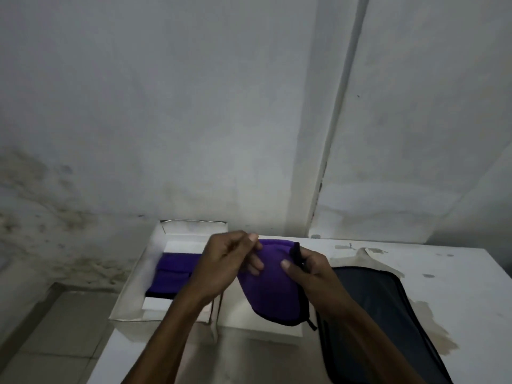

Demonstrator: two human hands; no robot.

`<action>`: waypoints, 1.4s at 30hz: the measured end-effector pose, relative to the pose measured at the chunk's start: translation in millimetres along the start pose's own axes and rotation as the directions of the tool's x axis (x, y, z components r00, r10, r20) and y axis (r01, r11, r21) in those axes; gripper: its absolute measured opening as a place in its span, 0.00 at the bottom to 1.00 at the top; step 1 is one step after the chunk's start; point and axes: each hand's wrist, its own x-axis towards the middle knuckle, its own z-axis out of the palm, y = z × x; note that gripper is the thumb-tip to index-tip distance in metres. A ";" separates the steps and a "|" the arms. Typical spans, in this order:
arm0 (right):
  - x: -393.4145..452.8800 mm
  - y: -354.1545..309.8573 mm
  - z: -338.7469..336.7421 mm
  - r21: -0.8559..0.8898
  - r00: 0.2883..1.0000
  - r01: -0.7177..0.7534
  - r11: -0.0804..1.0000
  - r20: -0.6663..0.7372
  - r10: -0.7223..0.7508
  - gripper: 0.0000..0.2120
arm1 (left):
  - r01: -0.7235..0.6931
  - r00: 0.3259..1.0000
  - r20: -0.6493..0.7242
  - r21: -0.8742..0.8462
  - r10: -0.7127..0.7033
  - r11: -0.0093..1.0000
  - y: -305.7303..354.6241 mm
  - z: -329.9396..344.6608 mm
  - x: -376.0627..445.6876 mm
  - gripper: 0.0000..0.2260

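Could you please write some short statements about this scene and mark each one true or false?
1. Both the left hand and the right hand hold the purple pouch. True.
2. The white box stands to the right of the pouch. False: it stands to the left.
3. A black case lies flat on the table. True.
4. The box holds only red things. False: purple cloth lies in it.
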 end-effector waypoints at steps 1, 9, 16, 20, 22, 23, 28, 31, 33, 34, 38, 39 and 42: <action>2.0 -2.2 2.8 0.002 1.000 -0.014 1.000 -0.004 0.014 0.12 | -0.049 0.997 -0.052 0.073 0.053 0.996 1.0 -12.0 1.1 0.10; 18.8 -19.4 35.5 -0.026 0.997 0.013 1.000 0.077 -0.011 0.13 | -0.040 0.983 0.180 0.341 -0.023 0.939 -1.2 -81.3 7.1 0.19; 32.8 -35.4 61.9 -0.078 0.995 0.054 0.996 0.086 -0.047 0.14 | 0.044 0.965 0.230 0.326 -0.124 0.944 -2.0 -120.7 0.8 0.11; 43.8 -34.8 76.6 0.022 0.998 0.018 1.000 -0.069 -0.016 0.14 | 0.041 0.975 0.202 0.266 -0.097 0.963 0.5 -148.3 -5.3 0.11; 47.6 -33.1 85.7 0.155 0.995 -0.037 0.987 -0.089 0.052 0.13 | 0.042 0.983 0.169 0.144 -0.066 0.989 1.0 -156.2 -8.1 0.13; 49.8 -32.7 92.3 0.243 0.993 -0.067 0.968 -0.083 0.089 0.12 | 0.038 0.989 0.138 0.078 -0.048 0.996 1.1 -159.7 -9.8 0.15; 55.2 -34.3 119.5 0.560 0.971 -0.236 0.794 0.115 0.207 0.16 | 0.055 0.992 -0.093 -0.255 -0.081 0.965 -6.4 -165.7 -10.7 0.27; 55.4 -30.2 135.4 0.533 0.942 -0.334 0.778 0.219 0.254 0.21 | 0.103 0.959 -0.217 -0.328 -0.182 0.939 -16.8 -167.9 -9.1 0.27; 56.8 -26.9 142.8 0.502 0.926 -0.374 0.780 0.246 0.286 0.26 | 0.149 0.919 -0.300 -0.338 -0.256 0.930 -26.5 -169.7 -7.5 0.24; 57.9 -25.1 145.6 0.484 0.924 -0.381 0.788 0.232 0.304 0.29 | 0.188 0.893 -0.324 -0.361 -0.312 0.913 -30.9 -171.7 -7.6 0.23; 60.9 -19.2 154.8 0.371 0.940 -0.336 0.866 0.077 0.332 0.39 | 0.353 0.854 -0.158 -0.524 -0.495 0.776 -46.0 -184.6 -15.8 0.18; 61.0 -19.8 156.8 0.336 0.948 -0.316 0.887 0.068 0.312 0.36 | 0.371 0.864 -0.093 -0.545 -0.495 0.751 -47.6 -186.8 -18.6 0.17; 63.2 -18.2 163.9 0.276 0.956 -0.289 0.917 0.043 0.289 0.24 | 0.375 0.909 0.051 -0.535 -0.414 0.757 -53.4 -193.0 -26.2 0.18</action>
